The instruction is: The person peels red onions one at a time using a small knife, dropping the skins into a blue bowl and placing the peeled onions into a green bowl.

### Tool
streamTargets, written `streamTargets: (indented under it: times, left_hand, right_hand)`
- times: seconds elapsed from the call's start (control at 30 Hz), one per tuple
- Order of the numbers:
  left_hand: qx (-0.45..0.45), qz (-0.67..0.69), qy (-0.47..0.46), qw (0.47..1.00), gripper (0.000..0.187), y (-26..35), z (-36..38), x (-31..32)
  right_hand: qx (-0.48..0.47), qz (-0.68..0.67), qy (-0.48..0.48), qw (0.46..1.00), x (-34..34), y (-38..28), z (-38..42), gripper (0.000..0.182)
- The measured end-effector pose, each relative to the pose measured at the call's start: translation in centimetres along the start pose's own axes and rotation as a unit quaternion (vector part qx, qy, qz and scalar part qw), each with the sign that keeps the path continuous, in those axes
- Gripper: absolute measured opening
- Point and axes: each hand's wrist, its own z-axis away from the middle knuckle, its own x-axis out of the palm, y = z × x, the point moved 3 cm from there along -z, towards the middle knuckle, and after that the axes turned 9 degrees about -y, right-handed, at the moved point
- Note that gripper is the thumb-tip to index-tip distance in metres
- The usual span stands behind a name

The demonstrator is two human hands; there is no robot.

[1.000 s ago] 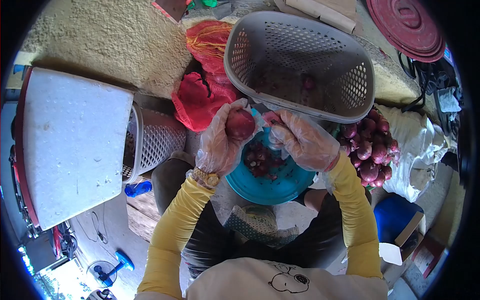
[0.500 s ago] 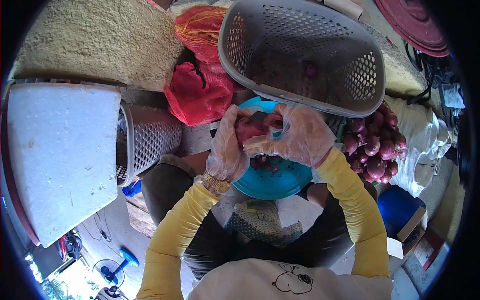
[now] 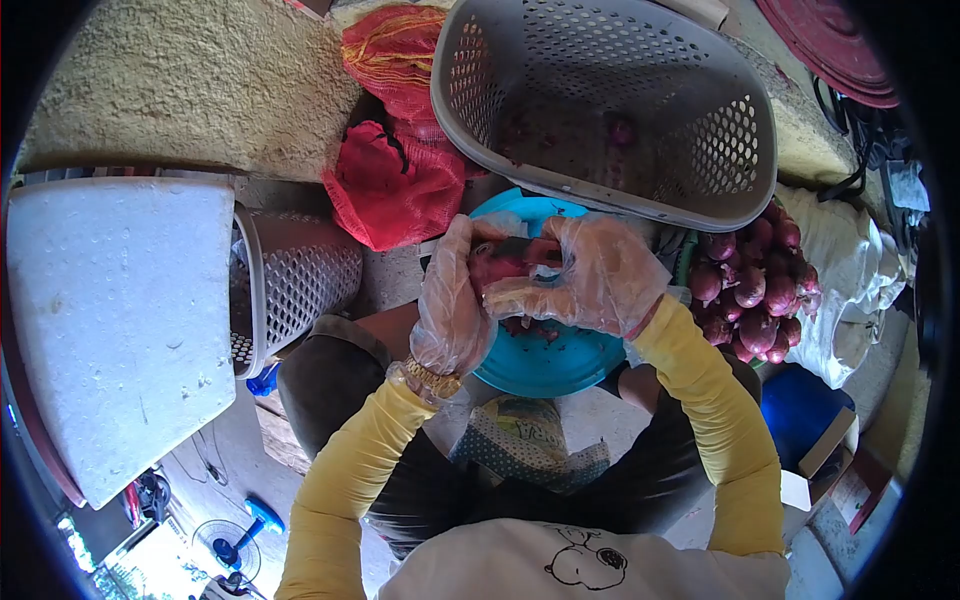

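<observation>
My left hand, in a clear plastic glove, has its fingers wrapped round a red onion. Across from it, my right hand, gloved too, is closed at the onion's right side; a dark, flat piece shows between the hands, and I cannot make out what the right fingers grip. Below both hands lies a turquoise basin with bits of onion skin in it. A pile of red onions is to the right of my right hand.
A grey perforated basket stands beyond the basin, with a red mesh bag to its left. Further left are a white foam board and another perforated basket. A blue container sits at the right.
The onion and both hands have shifted slightly, staying together above the basin. The view has moved a little.
</observation>
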Motion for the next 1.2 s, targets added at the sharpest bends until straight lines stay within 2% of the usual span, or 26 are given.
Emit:
streamTargets:
  times: [0.03,0.1,0.23,0.33,0.43,0.5,0.53,0.6,0.7,0.77,1.03,1.1,1.2]
  left_hand:
    - [0.002,-0.013,0.012,1.000,0.040,-0.1,-0.1,-0.1]
    - [0.004,-0.025,0.024,0.999,0.042,0.0,-0.2,-0.3]
    - [0.005,-0.054,0.014,0.998,0.041,-0.1,-0.2,-0.6]
    - [0.015,-0.064,0.012,0.998,0.040,-0.1,-0.3,-0.5]
    - [0.016,-0.051,0.024,0.998,0.040,-0.2,-0.2,-0.6]
    - [0.017,-0.040,0.035,0.998,0.040,-0.3,-0.2,-0.7]
    - [0.032,-0.120,0.028,0.992,0.040,-0.1,-0.3,-0.8]
    - [0.047,-0.199,0.020,0.979,0.040,-0.1,-0.3,-0.8]
    - [0.052,-0.280,0.016,0.959,0.040,-0.1,-0.3,-0.9]
    - [0.020,-0.046,0.008,0.999,0.042,-0.5,-0.4,-1.0]
    - [0.041,-0.092,0.032,0.994,0.045,-0.3,-0.4,-1.5]
    - [0.044,-0.119,0.022,0.992,0.045,-0.2,-0.4,-1.6]
    - [0.045,-0.086,0.015,0.995,0.045,-0.3,-0.4,-1.8]
  right_hand:
    - [-0.001,0.000,0.000,1.000,-0.2,-0.2,0.0,0.073]
    - [0.026,-0.085,-0.057,0.994,-0.5,-0.6,-0.2,0.071]
    - [0.010,-0.089,-0.037,0.995,-0.5,-0.7,-0.2,0.072]
    - [0.031,-0.097,-0.063,0.993,0.0,-0.2,-0.3,0.075]
    - [0.010,-0.091,-0.012,0.996,0.0,0.0,-0.1,0.079]
    - [0.014,-0.038,-0.016,0.999,-0.1,-0.2,0.0,0.079]
    - [0.013,-0.038,-0.017,0.999,-0.1,-0.2,0.0,0.079]
    - [-0.001,-0.123,-0.009,0.992,0.0,-0.1,0.0,0.076]
    - [0.039,-0.097,-0.055,0.993,-0.2,-0.3,-0.1,0.079]
    - [0.037,-0.096,-0.060,0.993,-0.2,-0.3,-0.2,0.079]
    - [0.044,-0.078,-0.076,0.993,-0.1,-0.4,-0.3,0.076]
    - [0.037,-0.092,-0.077,0.992,0.1,-0.4,-0.3,0.072]
    - [0.033,-0.141,-0.065,0.987,0.6,-0.3,-0.5,0.068]
